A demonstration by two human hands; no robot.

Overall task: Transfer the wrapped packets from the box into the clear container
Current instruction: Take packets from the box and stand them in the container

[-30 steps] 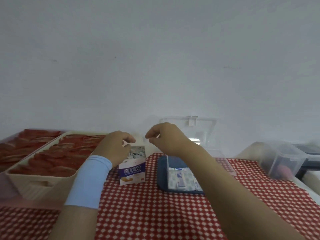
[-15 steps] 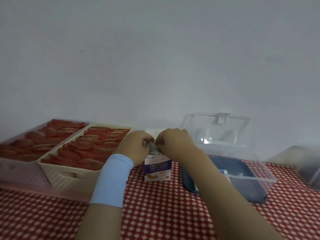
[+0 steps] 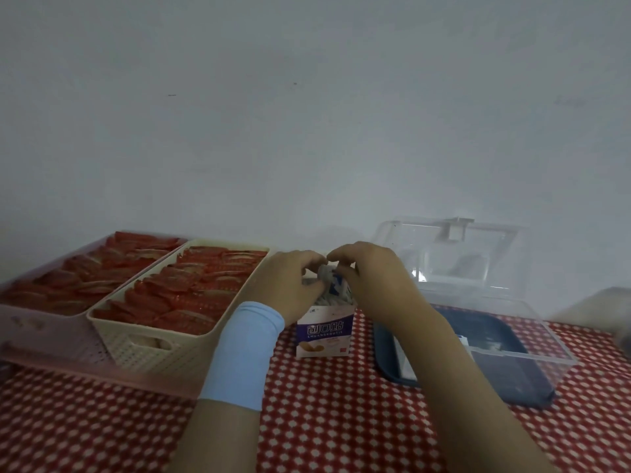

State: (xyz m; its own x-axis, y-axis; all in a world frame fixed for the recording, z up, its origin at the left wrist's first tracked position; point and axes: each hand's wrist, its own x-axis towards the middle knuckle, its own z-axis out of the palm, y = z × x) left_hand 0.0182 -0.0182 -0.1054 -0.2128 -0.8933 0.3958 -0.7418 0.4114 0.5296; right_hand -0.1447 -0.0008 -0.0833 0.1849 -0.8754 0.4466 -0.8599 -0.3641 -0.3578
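Box (image 3: 322, 332) stands upright, mouth up; left hand (image 3: 286, 285) and right hand (image 3: 368, 274) pinch its packets (image 3: 329, 285).

A single camera is worn on the person's head. It faces forward and tips only slightly down, so a bare white wall (image 3: 307, 114) fills the frame from 9 through 12 to 3 o'clock. The bench (image 3: 341, 421), under a red checked cloth, takes the lower part. The view is close. Both forearms enter from 6 o'clock, and the left hand (image 3: 290, 285) and right hand (image 3: 372, 278) meet just below centre at the wrapped packets (image 3: 333, 285) in the small box (image 3: 322, 336). A cream basket (image 3: 153, 339) lies at 8 o'clock and the clear container (image 3: 532, 356) at 4 o'clock.
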